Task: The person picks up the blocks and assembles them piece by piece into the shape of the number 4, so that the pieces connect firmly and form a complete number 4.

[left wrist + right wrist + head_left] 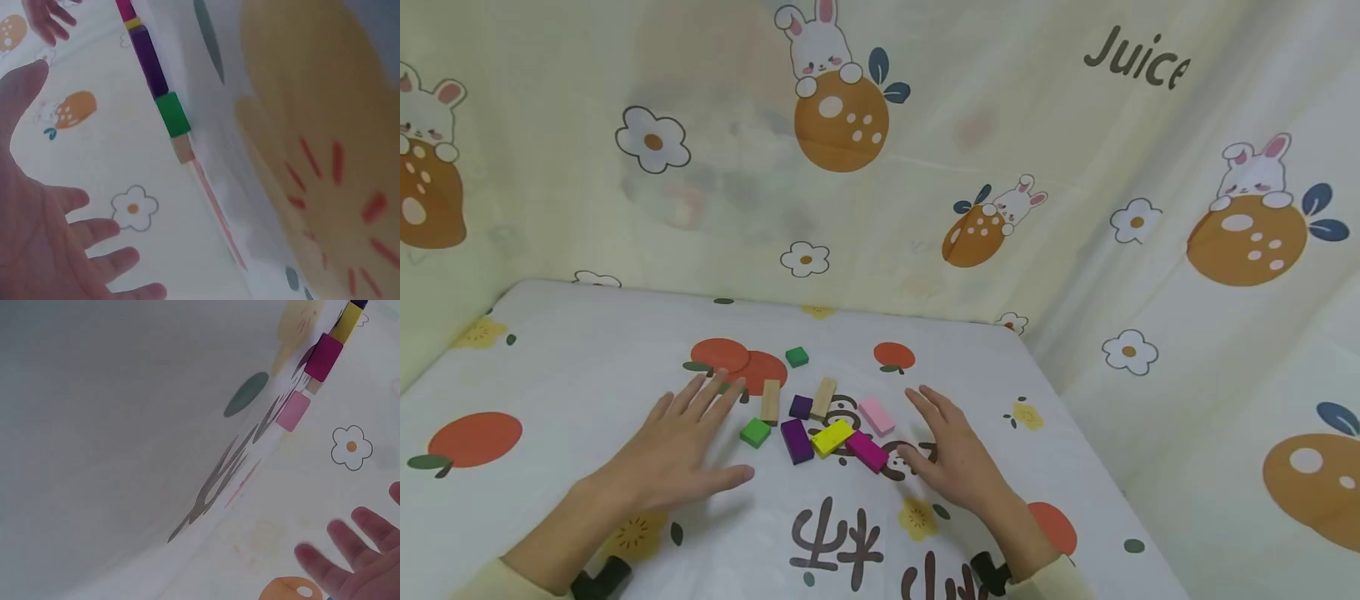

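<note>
Several small coloured blocks lie loosely grouped on the table between two hands. My left hand [681, 446] hovers at the left of the group, fingers spread and holding nothing; a green block [755, 432] is nearest to it. On the other side my right hand [958, 458] holds nothing, its fingers extended near the pink block [877, 416] and the magenta block [867, 452]. In the middle a yellow block [832, 437] lies beside a purple block [797, 441]. Behind them are a small dark purple block [801, 407] and two plain wooden blocks, one upper [823, 397] and one left [771, 402].
A second green block [797, 357] lies farther back, apart from the group. The table wears a white cloth [602, 350] printed with fruit and flowers. A patterned curtain [722, 217] hangs behind the table, and another stretch of curtain [1195, 350] runs along the right.
</note>
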`<state>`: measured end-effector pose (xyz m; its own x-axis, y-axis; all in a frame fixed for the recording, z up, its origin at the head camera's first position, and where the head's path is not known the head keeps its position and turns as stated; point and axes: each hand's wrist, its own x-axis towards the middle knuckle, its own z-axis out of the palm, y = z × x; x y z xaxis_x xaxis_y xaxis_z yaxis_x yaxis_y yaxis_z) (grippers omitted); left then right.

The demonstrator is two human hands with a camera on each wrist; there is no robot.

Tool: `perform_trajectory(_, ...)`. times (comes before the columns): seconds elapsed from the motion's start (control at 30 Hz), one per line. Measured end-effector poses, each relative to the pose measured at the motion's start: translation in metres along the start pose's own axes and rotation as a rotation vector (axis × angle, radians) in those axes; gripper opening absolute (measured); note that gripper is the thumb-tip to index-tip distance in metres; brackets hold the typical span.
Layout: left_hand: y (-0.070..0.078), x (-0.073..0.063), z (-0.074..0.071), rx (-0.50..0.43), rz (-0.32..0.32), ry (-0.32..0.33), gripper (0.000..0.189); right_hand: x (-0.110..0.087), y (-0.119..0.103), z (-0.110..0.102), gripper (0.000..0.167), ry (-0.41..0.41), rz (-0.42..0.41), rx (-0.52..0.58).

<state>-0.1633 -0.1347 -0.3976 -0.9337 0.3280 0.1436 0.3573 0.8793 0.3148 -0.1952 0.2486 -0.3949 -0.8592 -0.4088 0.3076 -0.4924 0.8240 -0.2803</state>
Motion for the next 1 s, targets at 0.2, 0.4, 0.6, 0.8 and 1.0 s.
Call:
perform_trajectory(0.2, 0.009, 0.007, 0.004, 0.026, 0.034, 0.018, 0.097, 0.004, -0.003, 0.0, 0.057, -0.023, -0.017, 0.014)
perform_trajectory(0.4, 0.018, 0.015, 0.008, 0.015, 0.069, -0.006, 0.079, 0.009, -0.011, 0.003, 0.043, -0.109, 0.008, 0.05)
perform_trajectory(0.6, 0.03, 0.017, 0.01, -0.025, 0.066, -0.062, 0.065, 0.017, -0.017, 0.01, 0.04, -0.195, 0.017, 0.068)
perform_trajectory(0.8, 0.036, 0.021, 0.016, -0.043, 0.09, -0.074, 0.06, 0.021, -0.021, 0.012, 0.037, -0.251, 0.02, 0.047)
perform_trajectory(1.0, 0.042, 0.023, 0.02, -0.05, 0.102, -0.08, 0.057, 0.023, -0.024, 0.012, 0.033, -0.284, 0.0, 0.059)
